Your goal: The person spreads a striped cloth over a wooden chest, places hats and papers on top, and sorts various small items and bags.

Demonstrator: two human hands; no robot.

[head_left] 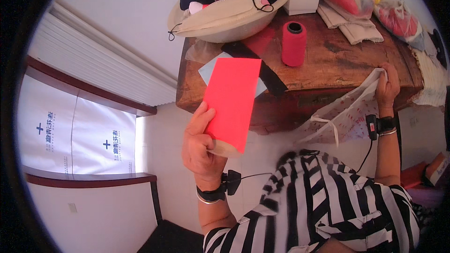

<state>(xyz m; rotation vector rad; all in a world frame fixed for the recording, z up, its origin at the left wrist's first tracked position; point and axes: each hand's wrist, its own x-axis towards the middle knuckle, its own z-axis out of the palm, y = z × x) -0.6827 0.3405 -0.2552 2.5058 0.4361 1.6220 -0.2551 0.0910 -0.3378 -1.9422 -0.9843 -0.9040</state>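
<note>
At frame centre, the red packet (234, 100) lies up-right of the left hand (199, 140), closed fingers gripping its lower-left edge, long axis near upright, left of the translucent bag (349, 112) pinched by the curled right hand (387, 89).

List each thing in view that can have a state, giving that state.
Flat red rectangular card: held slanted in the left hand.
Translucent white plastic bag with red print: hanging, gripped at its edge by the right hand.
Red thread cone: upright on brown wooden tabletop.
Cream rounded container: filled above its rim.
Beige cloth: folded.
Long black strip: lying flat.
</note>
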